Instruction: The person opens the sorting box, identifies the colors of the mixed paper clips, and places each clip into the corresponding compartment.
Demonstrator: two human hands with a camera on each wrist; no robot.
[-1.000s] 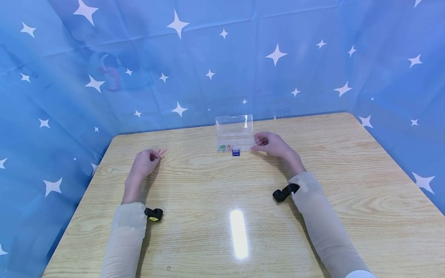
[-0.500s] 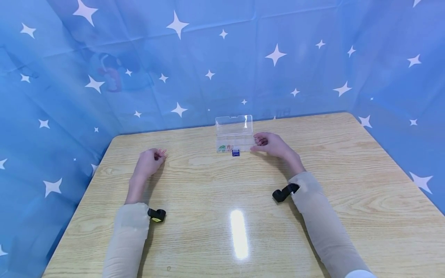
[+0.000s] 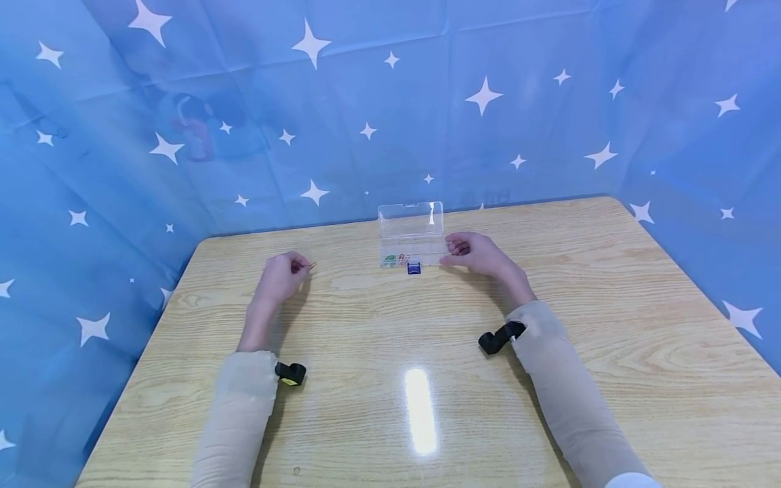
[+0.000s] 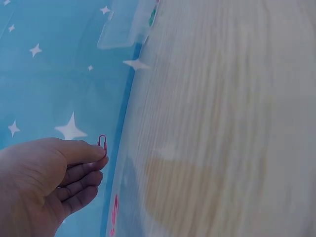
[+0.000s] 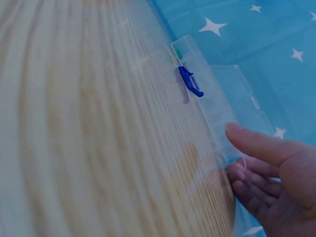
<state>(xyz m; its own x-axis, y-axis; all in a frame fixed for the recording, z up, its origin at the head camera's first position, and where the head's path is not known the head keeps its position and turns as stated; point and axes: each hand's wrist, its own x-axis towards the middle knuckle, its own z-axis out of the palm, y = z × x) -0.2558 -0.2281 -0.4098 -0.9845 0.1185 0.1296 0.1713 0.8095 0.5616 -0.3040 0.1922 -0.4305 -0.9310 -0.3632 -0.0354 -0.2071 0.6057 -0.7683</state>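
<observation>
One clear box (image 3: 428, 250), lid (image 3: 409, 220) raised; green pieces (image 3: 390, 259), red pieces (image 3: 403, 259) inside.

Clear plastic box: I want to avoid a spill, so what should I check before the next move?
1. Lid raised: ok, it stands open at the back of the clear plastic box.
2. Blue latch away from the opening: ok, it juts from the box's front.
3. Box steadied: ok, the right hand holds its right end.
4. Red paper clip secured: ok, pinched in the left hand, though how firmly cannot be seen.
5. Clip over the box: not ok, it is well to the left.
6. Contents counted: cannot tell, small green and red items blur together.
</observation>
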